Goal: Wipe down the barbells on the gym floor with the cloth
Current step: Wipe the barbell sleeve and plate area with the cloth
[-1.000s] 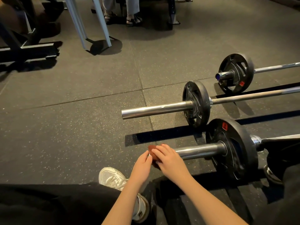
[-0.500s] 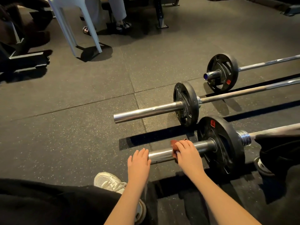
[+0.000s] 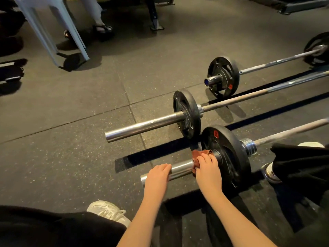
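Nearest barbell point(image 3: 284, 132), 5 o'clock: wiping step. Cloth point(image 3: 200, 155) on sleeve point(image 3: 181, 167) beside plate point(image 3: 229, 157), gripped by curled right hand point(image 3: 208, 172); left hand point(image 3: 157, 175) resting flat near sleeve end. Next, presumably: drag cloth toward 8 o'clock.

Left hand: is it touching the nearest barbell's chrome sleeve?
Touching. The head view shows the left hand lying across the top of the sleeve, with no gap between them.

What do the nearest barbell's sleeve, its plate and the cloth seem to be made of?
The sleeve: polished, probably chromed steel; it mirrors light. The plate: matte black, likely rubber-coated or painted; no glare. The cloth: soft reddish-brown fabric, bunched in folds.
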